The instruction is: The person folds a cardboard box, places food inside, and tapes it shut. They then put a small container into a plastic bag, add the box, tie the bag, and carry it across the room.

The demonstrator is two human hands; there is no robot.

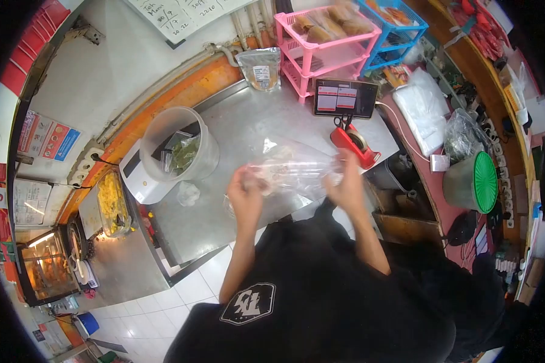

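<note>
Both hands, left (246,189) and right (346,181), are gripping a clear plastic bag (297,172), stretching between them above the metal table's (242,136) front edge.

This looks like the work area of a small food shop. A steel counter (181,233) lies below the fingers (246,176); left of them stand a tub (209,162) of bagged green leaves (184,155) and, farther off, a lit glass cabinet (47,266). Beyond them are a pink rack (307,60) of packages and a tablet (345,98); right of them sits a red tape dispenser (349,141).
</note>
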